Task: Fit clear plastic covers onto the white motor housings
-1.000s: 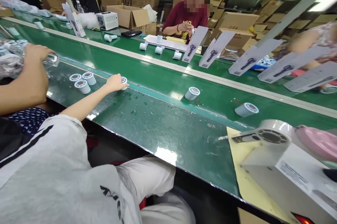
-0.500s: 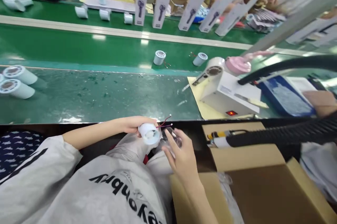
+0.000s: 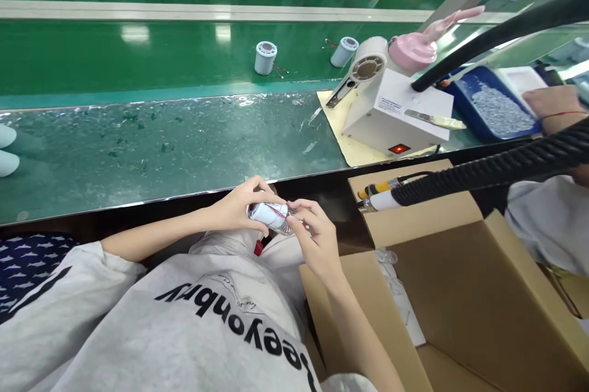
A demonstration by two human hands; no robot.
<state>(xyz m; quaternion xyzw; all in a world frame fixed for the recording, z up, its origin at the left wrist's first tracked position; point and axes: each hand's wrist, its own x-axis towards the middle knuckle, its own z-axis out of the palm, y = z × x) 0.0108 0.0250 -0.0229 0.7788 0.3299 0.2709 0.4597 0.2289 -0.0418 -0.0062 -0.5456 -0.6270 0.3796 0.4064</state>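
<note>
My left hand is closed around a pale blue cylindrical motor housing, held tilted above my lap. Thin red and dark wires run along its side. At the housing's right end sits a shiny, clear-looking part, partly covered by fingers. My right hand pinches this part with its thumb and fingertips. Whether the two parts are joined or only touching, I cannot tell.
A similar wired housing stands on the green belt. A white machine with a lit red switch stands at the bench's right, near a blue tray. An open carton and black hose are at my right; another person's hand is beyond.
My right hand has brought the clear part against the housing. The housing has turned, and its wires now lie along its side. The view has tipped downward.
</note>
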